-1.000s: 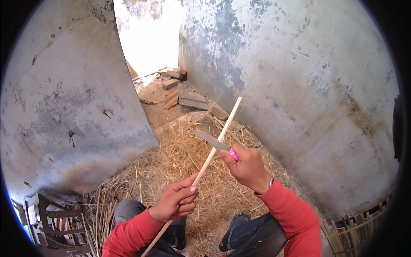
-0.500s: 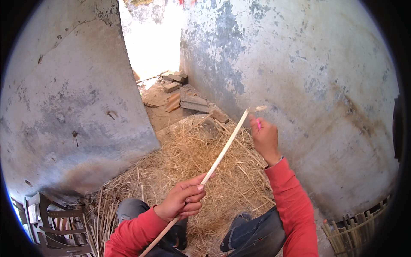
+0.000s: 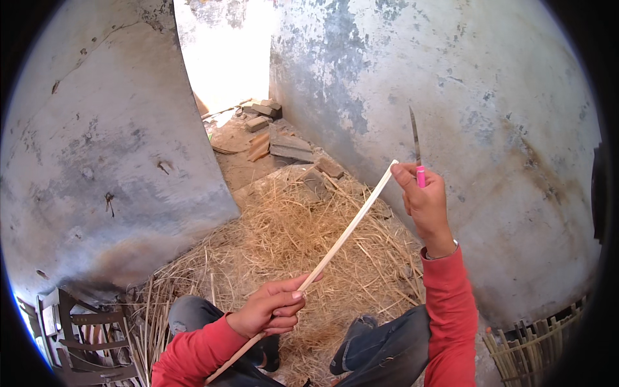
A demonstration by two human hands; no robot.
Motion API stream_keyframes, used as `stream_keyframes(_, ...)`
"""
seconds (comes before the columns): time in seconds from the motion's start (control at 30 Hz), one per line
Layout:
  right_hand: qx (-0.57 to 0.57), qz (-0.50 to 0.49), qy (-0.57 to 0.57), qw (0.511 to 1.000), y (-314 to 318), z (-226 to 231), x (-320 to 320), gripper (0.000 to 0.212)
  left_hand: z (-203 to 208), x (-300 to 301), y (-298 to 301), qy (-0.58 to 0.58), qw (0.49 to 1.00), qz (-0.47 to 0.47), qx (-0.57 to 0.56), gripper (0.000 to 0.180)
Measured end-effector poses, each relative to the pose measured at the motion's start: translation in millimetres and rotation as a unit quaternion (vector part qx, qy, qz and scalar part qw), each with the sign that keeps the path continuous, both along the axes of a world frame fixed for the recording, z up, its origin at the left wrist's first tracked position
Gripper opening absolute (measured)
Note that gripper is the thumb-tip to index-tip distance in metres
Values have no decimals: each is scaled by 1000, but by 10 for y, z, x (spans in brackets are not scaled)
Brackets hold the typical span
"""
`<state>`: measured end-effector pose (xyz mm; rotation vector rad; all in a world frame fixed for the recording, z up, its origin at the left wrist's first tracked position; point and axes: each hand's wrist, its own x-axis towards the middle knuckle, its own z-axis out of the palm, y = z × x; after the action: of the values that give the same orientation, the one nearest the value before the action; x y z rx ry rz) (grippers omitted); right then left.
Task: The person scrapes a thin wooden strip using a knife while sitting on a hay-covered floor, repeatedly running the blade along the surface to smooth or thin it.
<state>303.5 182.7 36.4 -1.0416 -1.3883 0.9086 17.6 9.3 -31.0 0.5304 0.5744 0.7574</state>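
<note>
A long pale wooden strip (image 3: 348, 230) slants up from the lower left toward the right wall. My left hand (image 3: 272, 307) is wrapped round its lower part, above my left knee. Up at the strip's far end, my right hand (image 3: 424, 198) is closed round a knife (image 3: 414, 138) with a pink handle. The thin blade points upward, away from the strip. My right thumb and fingertip are at the strip's tip; whether they pinch it I cannot tell.
Straw and shavings (image 3: 284, 238) cover the floor between my legs and beyond. Bricks and broken blocks (image 3: 293, 148) lie by the bright doorway. Weathered walls rise left and right (image 3: 516, 213). A dark chair (image 3: 90, 335) stands lower left, and a slatted basket (image 3: 535, 345) lower right.
My right hand has moved slightly right with the knife, whose blade now stands upright. The strip's far end has shifted right, while my left hand stays nearly in place.
</note>
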Motion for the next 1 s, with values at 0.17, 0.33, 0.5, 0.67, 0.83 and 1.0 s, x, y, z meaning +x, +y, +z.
stream_keyframes(0.17, -9, 36, 38, 999, -16, -129, -48, 22, -216, 11, 42, 97, 986, -7, 136, 52)
stream_keyframes(0.33, -24, 115, -45, 992, -282, -280, -318, 21, -212, 193, 100, 132, 968, 81, 199, 49)
stream_keyframes(0.5, 89, 144, -202, 965, -614, -278, -540, 34, -227, 111, 108, 156, 954, 135, 217, 46)
stream_keyframes(0.67, 192, 102, -329, 919, -796, -470, -648, 44, -185, 97, 105, 142, 957, 171, 189, 44)
stream_keyframes(0.83, 265, 46, -361, 893, -598, -481, -613, 45, -216, 95, 64, 159, 955, 169, 187, 42)
stream_keyframes(1.0, 262, 16, -373, 890, -397, -469, -553, 47, -208, 98, 45, 158, 955, 182, 174, 37)
